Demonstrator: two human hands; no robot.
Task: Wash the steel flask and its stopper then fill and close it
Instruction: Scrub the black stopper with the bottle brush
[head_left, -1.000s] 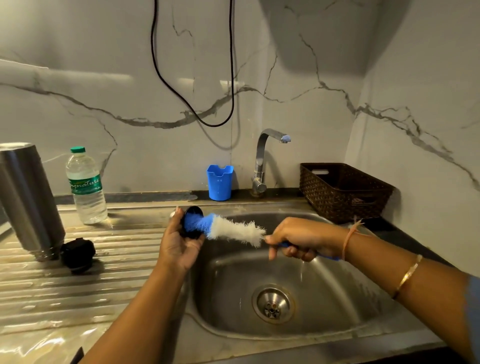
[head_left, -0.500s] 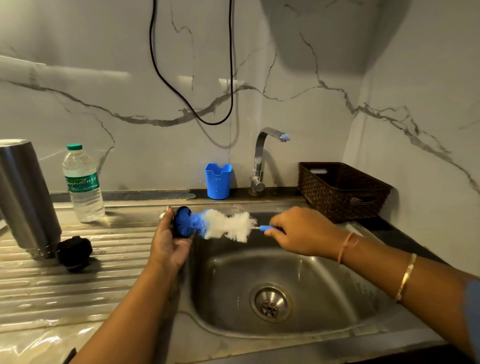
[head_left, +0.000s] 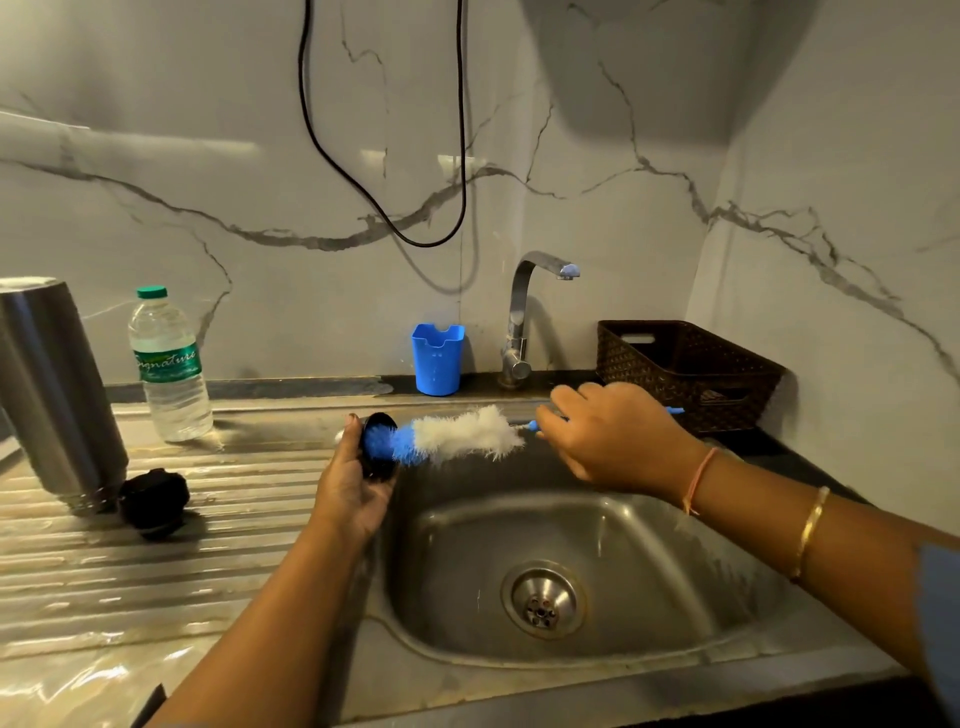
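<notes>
The steel flask (head_left: 52, 389) stands mouth down on the ribbed drainboard at the far left. A black stopper (head_left: 155, 501) lies beside its base. My left hand (head_left: 353, 493) holds a small round black cap (head_left: 378, 465) over the sink's left edge. My right hand (head_left: 618, 436) grips the blue handle of a bottle brush (head_left: 467, 434). The brush lies level, with white bristles in the middle and its blue tip pressed into the cap.
A plastic water bottle (head_left: 169, 369) stands behind the flask. A blue cup (head_left: 437, 358) and the tap (head_left: 524, 312), not running, sit at the back edge. A dark woven basket (head_left: 685, 374) stands at the right. The steel sink (head_left: 649, 571) lies below my hands.
Both hands rose slightly toward the back of the sink. My right hand rolled over the brush handle, turning the brush inside the cap. The flask and stopper stayed put.
</notes>
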